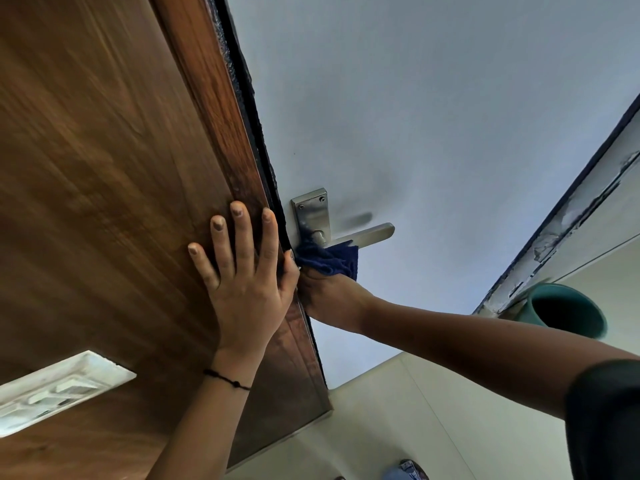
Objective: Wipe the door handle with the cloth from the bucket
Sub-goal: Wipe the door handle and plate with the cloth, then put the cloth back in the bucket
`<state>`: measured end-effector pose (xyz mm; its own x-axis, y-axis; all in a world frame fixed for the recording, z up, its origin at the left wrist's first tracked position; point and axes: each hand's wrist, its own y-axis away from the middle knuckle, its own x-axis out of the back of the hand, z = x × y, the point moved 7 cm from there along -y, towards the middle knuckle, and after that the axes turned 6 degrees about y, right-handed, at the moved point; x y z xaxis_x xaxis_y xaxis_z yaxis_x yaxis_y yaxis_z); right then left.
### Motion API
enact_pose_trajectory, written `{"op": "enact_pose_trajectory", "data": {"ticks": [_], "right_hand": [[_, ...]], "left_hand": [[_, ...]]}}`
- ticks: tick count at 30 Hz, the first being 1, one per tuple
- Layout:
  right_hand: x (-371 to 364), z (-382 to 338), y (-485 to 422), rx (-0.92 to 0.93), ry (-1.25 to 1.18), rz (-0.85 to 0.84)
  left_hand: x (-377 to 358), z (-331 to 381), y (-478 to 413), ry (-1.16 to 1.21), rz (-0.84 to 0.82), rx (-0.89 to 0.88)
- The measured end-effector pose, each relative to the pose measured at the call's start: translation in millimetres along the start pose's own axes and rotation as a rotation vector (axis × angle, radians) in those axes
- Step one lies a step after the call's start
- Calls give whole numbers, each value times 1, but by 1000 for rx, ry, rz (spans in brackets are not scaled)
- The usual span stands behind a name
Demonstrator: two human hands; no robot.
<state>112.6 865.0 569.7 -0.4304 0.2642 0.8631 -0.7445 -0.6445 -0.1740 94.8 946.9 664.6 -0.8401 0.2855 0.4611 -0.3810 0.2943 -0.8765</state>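
Note:
A silver lever door handle [367, 234] on a metal backplate [311, 213] sticks out of the pale blue door face [433, 116]. My right hand [329, 292] is shut on a dark blue cloth [329, 258] and presses it against the base of the lever, under the backplate. Its fingers are hidden behind the cloth. My left hand [242, 271] lies flat with fingers spread on the brown wooden panel [104, 168], right beside the door's dark edge. A teal bucket [564, 310] stands on the floor at the right.
A pale tiled floor [433, 410] runs along the bottom. A chipped white door frame [568, 216] slants down the right side, next to the bucket. A white vent plate [59, 386] is set in the wooden panel at lower left. A blue slipper [405, 472] shows at the bottom edge.

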Motion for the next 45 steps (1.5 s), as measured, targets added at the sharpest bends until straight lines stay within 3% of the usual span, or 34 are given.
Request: {"op": "enact_pose_trajectory", "data": {"ticks": [4, 7, 10, 13, 17, 20, 23, 24, 27, 29, 31, 34, 36, 41, 43, 45], "right_hand": [[-6, -2, 15, 52, 52, 23], [-16, 24, 36, -78, 12, 74], [-20, 71, 63, -346, -230, 127], [-23, 102, 101, -751, -588, 201], [-22, 116, 151, -1264, -1287, 311], [-13, 129, 193, -1410, -1370, 488], [-14, 140, 240, -1525, -1473, 581], [-15, 145, 260, -1564, -1517, 605], [-17, 158, 312, -1640, -1728, 665], [-20, 168, 353, -1677, -1859, 719], [-27, 176, 398, -1745, -1924, 735], [-46, 185, 477, -1938, -1936, 754], [-58, 185, 509, -2055, -1964, 771], [-92, 211, 604, -2285, -1885, 836], [-109, 227, 627, -2305, -1855, 817], [-130, 245, 641, -2246, -1886, 695]], "left_hand": [[0, -1, 0, -3, -3, 5], [0, -1, 1, -13, -11, 7], [-1, 1, -1, -21, -22, 16], [1, 5, -1, 32, -7, 61], [-1, 32, -10, 209, -7, 163], [-13, 88, -27, 400, -62, 16], [-48, 161, -34, 794, -385, -41], [-60, 185, -33, 972, -579, 65], [-85, 260, -4, 1434, -1243, 601], [-86, 325, 14, 1794, -1509, 879], [-87, 378, 25, 1984, -1552, 1146], [-90, 453, 39, 1920, -1621, 1449], [-95, 484, 44, 1866, -1647, 1414], [-98, 598, 36, 1833, -1772, 1116], [-115, 632, 33, 1771, -1724, 1135], [-143, 664, 34, 1711, -1693, 1201]]}}
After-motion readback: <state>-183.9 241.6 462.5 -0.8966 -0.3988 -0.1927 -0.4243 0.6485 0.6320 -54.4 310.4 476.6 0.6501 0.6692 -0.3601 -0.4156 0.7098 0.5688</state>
